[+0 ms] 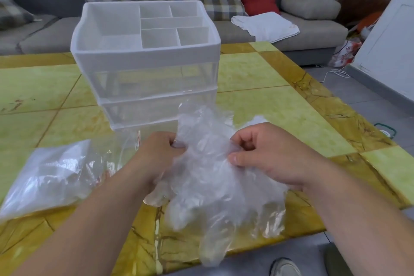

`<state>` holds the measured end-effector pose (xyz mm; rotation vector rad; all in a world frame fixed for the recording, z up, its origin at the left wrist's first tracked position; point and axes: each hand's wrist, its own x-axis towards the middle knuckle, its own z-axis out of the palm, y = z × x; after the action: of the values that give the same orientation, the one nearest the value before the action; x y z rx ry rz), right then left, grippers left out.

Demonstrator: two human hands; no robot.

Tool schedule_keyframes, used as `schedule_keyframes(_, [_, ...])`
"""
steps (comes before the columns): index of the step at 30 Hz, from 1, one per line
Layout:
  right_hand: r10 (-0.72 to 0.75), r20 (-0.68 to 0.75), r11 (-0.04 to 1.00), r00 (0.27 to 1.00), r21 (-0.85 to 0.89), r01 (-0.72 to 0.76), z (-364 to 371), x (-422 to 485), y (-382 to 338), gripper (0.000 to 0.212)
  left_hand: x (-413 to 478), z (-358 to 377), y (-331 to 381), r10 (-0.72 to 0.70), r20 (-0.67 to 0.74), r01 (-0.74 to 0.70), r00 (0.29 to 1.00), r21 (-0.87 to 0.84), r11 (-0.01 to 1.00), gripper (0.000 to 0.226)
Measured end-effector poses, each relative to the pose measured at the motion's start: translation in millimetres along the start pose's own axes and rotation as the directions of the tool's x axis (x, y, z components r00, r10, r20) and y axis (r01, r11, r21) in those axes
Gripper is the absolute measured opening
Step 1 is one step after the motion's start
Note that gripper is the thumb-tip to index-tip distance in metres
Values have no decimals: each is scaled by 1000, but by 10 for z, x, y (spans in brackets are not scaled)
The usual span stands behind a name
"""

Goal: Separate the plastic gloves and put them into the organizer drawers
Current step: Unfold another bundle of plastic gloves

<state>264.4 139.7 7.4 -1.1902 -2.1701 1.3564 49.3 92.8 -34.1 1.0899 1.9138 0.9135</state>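
A crumpled bunch of clear plastic gloves (208, 186) hangs between my hands above the near edge of the table. My left hand (156, 154) grips the bunch on its left side with curled fingers. My right hand (264, 152) pinches a layer of the plastic on the right between thumb and fingers. Behind them stands the white organizer (145, 58), with an open divided tray on top and two clear drawers below, both closed.
A clear plastic bag (51, 177) holding more plastic lies on the yellow-green table (268, 96) at the left. A grey sofa (313, 33) with checked cushions and a white cloth runs along the back. A shoe (284, 266) shows below on the grey floor.
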Motion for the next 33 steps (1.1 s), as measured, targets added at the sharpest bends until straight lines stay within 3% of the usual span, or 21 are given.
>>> schedule_keyframes(3, [62, -41, 998, 997, 11, -62, -63, 101, 84, 24, -29, -32, 58, 31, -53, -36, 998, -92, 995, 14])
schedule_keyframes(5, [98, -47, 995, 994, 37, -96, -82, 136, 109, 25, -70, -74, 136, 154, -170, -156, 973, 4, 988, 11])
schedule_keyframes(8, [127, -30, 991, 992, 40, -125, -96, 137, 136, 17, -193, -106, 239, 369, -358, -338, 858, 148, 929, 14])
schedule_keyframes(10, [132, 2, 988, 991, 85, -131, -108, 123, 156, 16, -261, -120, 281, 504, -386, -489, 773, 143, 860, 16])
schedule_keyframes(12, [104, 35, 987, 994, 120, -107, -127, 98, 167, 17, -304, -138, 290, 633, -224, -607, 741, 179, 774, 34])
schedule_keyframes(14, [70, 80, 987, 994, 142, -80, -129, 87, 182, 20, -318, -141, 274, 690, 45, -678, 722, 240, 694, 69])
schedule_keyframes(16, [73, 137, 980, 988, 176, -97, -119, 80, 196, 18, -336, -122, 273, 656, 208, -688, 725, 262, 677, 83])
schedule_keyframes(18, [79, 170, 982, 982, 154, -106, -92, 72, 214, 19, -342, -88, 264, 618, 244, -664, 747, 265, 699, 74])
schedule_keyframes(22, [103, 52, 983, 993, 151, -109, -43, 96, 245, 13, -283, -32, 248, 512, 137, -526, 848, 101, 844, 16])
schedule_keyframes(25, [271, 83, 928, 959, 243, -283, -55, 70, 116, 37, -243, -11, 261, 414, 30, -414, 910, 12, 910, 17])
schedule_keyframes(28, [369, -5, 879, 929, 327, -347, -165, 80, 92, 61, -207, -6, 245, 291, 7, -290, 957, -70, 954, 17])
schedule_keyframes(31, [365, 14, 831, 931, 445, -333, -244, 120, 129, 77, -167, 28, 216, 155, -18, -156, 988, -175, 972, 15])
schedule_keyframes(33, [295, -2, 868, 955, 418, -267, -261, 115, 163, 79, -143, 57, 203, 107, -56, -116, 993, -191, 975, 12])
